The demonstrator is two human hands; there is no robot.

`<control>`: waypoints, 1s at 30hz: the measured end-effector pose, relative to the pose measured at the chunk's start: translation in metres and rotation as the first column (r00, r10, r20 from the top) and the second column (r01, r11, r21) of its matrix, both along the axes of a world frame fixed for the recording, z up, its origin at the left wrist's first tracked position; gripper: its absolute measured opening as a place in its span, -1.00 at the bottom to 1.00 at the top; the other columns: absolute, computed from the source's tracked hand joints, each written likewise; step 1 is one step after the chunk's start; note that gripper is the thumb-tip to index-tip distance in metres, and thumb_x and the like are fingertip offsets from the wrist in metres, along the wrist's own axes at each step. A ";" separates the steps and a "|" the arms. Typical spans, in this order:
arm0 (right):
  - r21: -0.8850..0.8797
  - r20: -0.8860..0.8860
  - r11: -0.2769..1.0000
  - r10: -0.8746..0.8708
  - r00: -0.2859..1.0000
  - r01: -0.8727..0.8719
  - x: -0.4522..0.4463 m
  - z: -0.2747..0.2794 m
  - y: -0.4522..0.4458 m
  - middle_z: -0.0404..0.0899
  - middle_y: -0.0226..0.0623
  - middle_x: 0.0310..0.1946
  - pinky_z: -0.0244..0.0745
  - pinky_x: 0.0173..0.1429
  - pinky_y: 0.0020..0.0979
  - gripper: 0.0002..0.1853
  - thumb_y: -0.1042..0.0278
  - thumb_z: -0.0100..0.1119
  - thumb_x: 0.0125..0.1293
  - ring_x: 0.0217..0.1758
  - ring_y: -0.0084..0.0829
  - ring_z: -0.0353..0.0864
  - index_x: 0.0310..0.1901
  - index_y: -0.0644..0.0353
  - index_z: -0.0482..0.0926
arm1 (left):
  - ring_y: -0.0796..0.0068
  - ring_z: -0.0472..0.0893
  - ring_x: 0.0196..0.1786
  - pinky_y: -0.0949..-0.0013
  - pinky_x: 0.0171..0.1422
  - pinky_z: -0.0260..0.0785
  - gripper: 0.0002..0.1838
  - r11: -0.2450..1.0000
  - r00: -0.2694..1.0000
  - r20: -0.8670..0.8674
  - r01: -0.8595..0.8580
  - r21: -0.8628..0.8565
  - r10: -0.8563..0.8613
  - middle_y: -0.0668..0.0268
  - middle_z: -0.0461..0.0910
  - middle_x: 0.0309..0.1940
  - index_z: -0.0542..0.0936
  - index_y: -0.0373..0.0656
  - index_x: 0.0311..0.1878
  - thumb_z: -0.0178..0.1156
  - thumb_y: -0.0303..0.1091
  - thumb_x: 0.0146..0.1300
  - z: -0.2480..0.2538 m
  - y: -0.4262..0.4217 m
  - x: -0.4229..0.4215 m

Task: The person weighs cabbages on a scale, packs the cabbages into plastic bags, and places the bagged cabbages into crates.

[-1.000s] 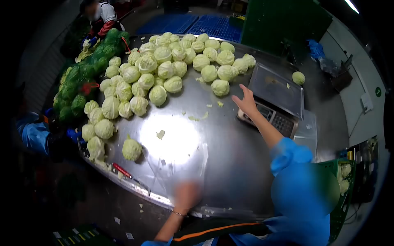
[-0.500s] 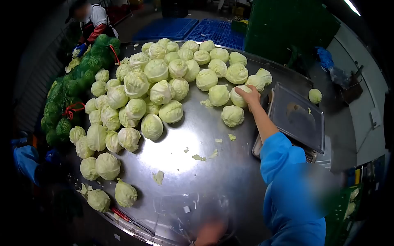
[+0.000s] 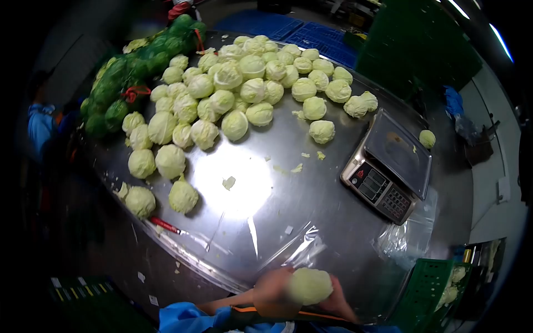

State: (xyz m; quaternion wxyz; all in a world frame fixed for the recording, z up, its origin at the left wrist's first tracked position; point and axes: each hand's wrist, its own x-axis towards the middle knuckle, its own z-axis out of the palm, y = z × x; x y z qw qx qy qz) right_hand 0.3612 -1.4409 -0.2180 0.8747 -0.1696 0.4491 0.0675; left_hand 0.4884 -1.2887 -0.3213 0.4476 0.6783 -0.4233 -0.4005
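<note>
Close to my body, at the near edge of the metal table, a pale green cabbage is held between both hands. My left hand, somewhat blurred, presses against its left side. My right hand wraps round its right side, the fingers partly hidden. Just beyond lies crumpled clear plastic film. Many trimmed cabbages are heaped across the far and left parts of the table.
A digital scale stands on the right, beside a clear plastic bag. A red-handled knife lies at the left edge. Green net sacks of cabbages line the far left. A green crate is at lower right. Another person is at left.
My right hand has brought a cabbage from beside the scale back to my body, where my left hand meets it. The view has shifted, showing the whole scale.
</note>
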 end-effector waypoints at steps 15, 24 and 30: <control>-0.877 -0.414 -0.417 0.402 0.816 -0.240 0.130 -0.024 -0.034 0.49 -0.09 -0.16 0.37 -0.04 -0.34 -0.58 0.29 0.28 0.12 -0.10 -0.17 0.48 -0.01 0.28 0.49 | 0.15 0.43 0.15 0.42 -0.17 0.44 -0.17 0.912 0.928 0.070 -0.343 -0.226 0.366 0.12 -0.03 0.41 0.05 -0.26 0.38 0.00 -0.68 -0.08 0.110 0.007 0.073; -0.872 -0.256 -0.478 0.263 0.930 -0.105 0.151 0.080 -0.024 0.46 -0.35 -0.59 0.29 -0.44 -0.51 -0.88 0.56 0.19 0.17 -0.56 -0.57 0.40 -0.24 0.28 0.61 | 0.15 0.35 0.25 0.43 -0.17 0.41 -0.20 0.897 0.978 0.007 -0.188 -0.400 0.208 0.10 -0.09 0.43 0.09 -0.22 0.37 -0.06 -0.69 -0.06 0.157 0.008 0.126; -0.919 -0.373 -0.277 0.372 0.850 -0.281 0.161 0.101 -0.028 0.42 -0.55 -0.63 0.16 -0.49 -0.68 -0.82 0.56 0.21 0.14 -0.59 -0.79 0.26 -0.19 0.29 0.57 | 0.50 0.48 -0.04 0.53 -0.19 0.40 -0.29 0.955 0.919 -0.392 -0.144 -0.261 0.031 0.14 0.22 0.28 0.23 -0.07 0.31 0.29 -0.37 0.08 0.134 0.034 0.230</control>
